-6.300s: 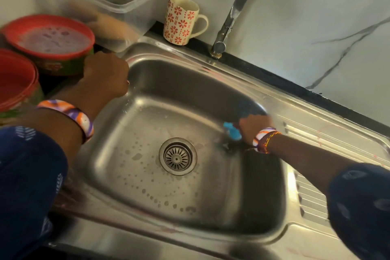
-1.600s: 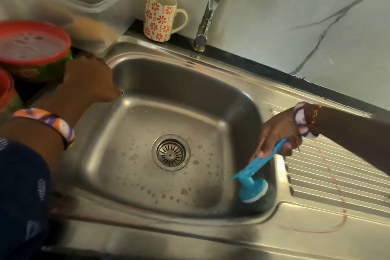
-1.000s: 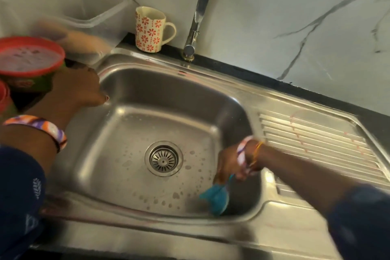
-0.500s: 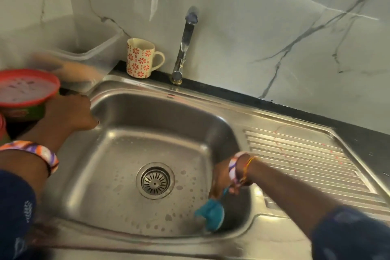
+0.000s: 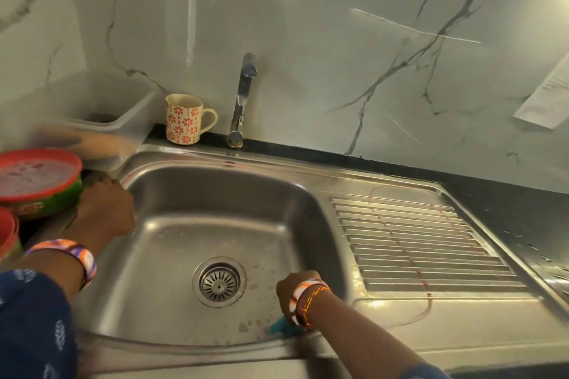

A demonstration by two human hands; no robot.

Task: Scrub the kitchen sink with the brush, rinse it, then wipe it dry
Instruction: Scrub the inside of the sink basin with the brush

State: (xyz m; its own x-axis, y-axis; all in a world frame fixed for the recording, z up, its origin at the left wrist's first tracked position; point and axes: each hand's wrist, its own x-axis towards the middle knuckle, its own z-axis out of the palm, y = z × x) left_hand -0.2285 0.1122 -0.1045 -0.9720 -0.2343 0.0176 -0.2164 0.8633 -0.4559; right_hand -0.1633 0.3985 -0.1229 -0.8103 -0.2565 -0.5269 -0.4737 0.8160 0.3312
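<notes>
The steel sink [image 5: 191, 194] fills the middle of the view, with soap spots on its floor around the round drain [image 5: 219, 281]. My right hand [image 5: 291, 289] is down at the basin's near right corner and grips the blue brush [image 5: 281, 328]; only a bit of its head shows below my wrist, against the near wall. My left hand [image 5: 106, 209] rests curled over the sink's left rim, its fingertips hidden. The tap [image 5: 243, 95] stands behind the basin with no water running.
A ribbed draining board [image 5: 415, 240] lies right of the basin. A flowered mug [image 5: 184, 118] and a clear plastic tub [image 5: 101, 108] stand at the back left. Red-lidded containers [image 5: 37, 181] sit close beside my left hand.
My right hand has carried the brush from the basin's right wall down along to the near right corner. My view has tilted up. The left hand has stayed on the rim.
</notes>
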